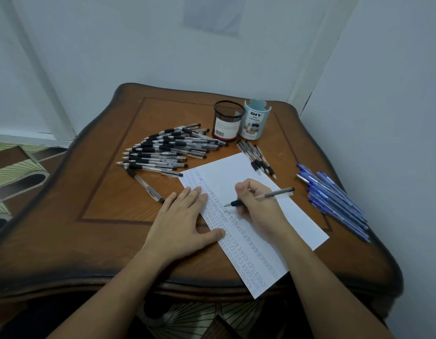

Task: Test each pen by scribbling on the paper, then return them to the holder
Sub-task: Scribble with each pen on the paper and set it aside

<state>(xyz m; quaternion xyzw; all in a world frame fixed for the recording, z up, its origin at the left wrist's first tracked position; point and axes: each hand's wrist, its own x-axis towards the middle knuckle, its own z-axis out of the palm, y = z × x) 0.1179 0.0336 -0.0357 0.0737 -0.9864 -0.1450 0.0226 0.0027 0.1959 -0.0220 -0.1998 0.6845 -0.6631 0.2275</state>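
A white sheet of paper (pixel 293 216) lies slanted on the wooden table (pixel 109 216), its left part covered with rows of small scribbles. My right hand (pixel 258 206) grips a black pen (pixel 278 194) with a clear barrel, its tip touching the paper near the scribble rows. My left hand (pixel 185 223) lies flat, fingers straight, pressing on the paper's left edge. A black mesh holder (pixel 227 119) and a light blue holder (pixel 255 121) stand at the back of the table.
Several black-grip pens (pixel 168 150) are spread in a heap left of the holders, and one lone pen (pixel 144 185) lies nearer me. A few pens (pixel 257 157) lie at the paper's top edge. Several blue pens (pixel 334 199) lie at the right. Walls stand close behind and right.
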